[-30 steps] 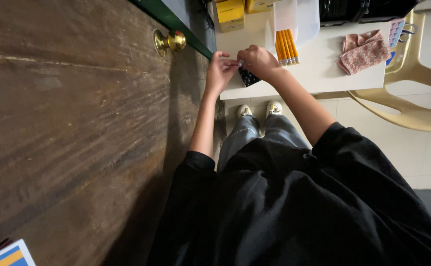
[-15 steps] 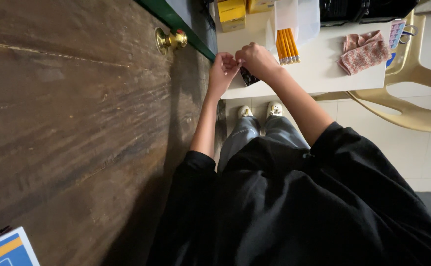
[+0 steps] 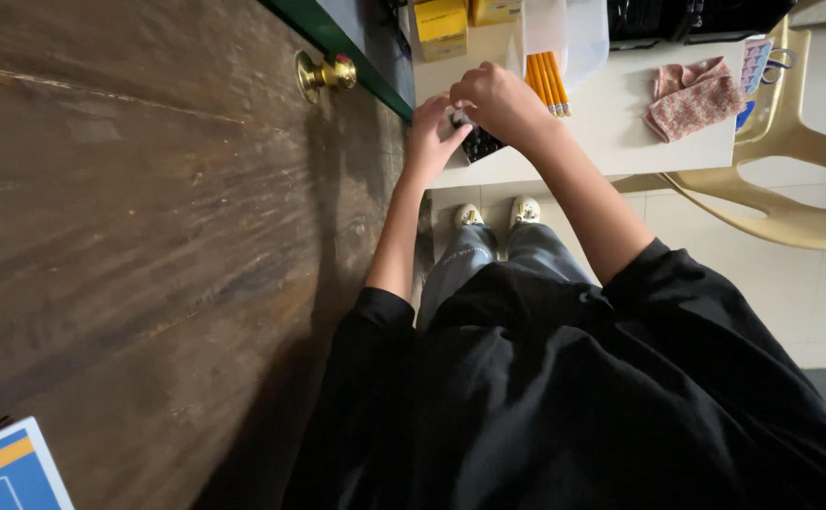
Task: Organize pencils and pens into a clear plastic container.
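The fingers of the left hand (image 3: 429, 140) are curling in toward a small dark object (image 3: 479, 144) at the near edge of the white surface (image 3: 611, 123), their tips touching or nearly touching it. The fingers of the right hand (image 3: 496, 96) are bunching downward just above the same dark object, closing over its top. Whether either hand is actually pinching it I cannot tell, since the knuckles are hiding the contact. The two hands are nearly meeting, the right one sitting slightly beyond and to the right of the left.

Just beyond the right fingers a bundle of yellow pencils (image 3: 547, 81) is lying on the surface beside a pale sheet of paper or plastic (image 3: 569, 38). Further out in that direction two yellow boxes (image 3: 441, 21) are standing at the far edge. Well to the right of the fingers a folded pink patterned cloth (image 3: 691, 94) is resting on the surface, and past it a beige plastic chair (image 3: 791, 179) is curving around the corner.

To the left of the left fingers a brass doorknob (image 3: 323, 74) is sticking out of a dark wooden door (image 3: 149, 217) with a green frame (image 3: 337, 42).

Back from the fingers, both bare forearms are leading down to black sleeves (image 3: 526, 397), and below the surface's edge grey trousers and a pair of light shoes (image 3: 498, 212) are showing on the tiled floor.
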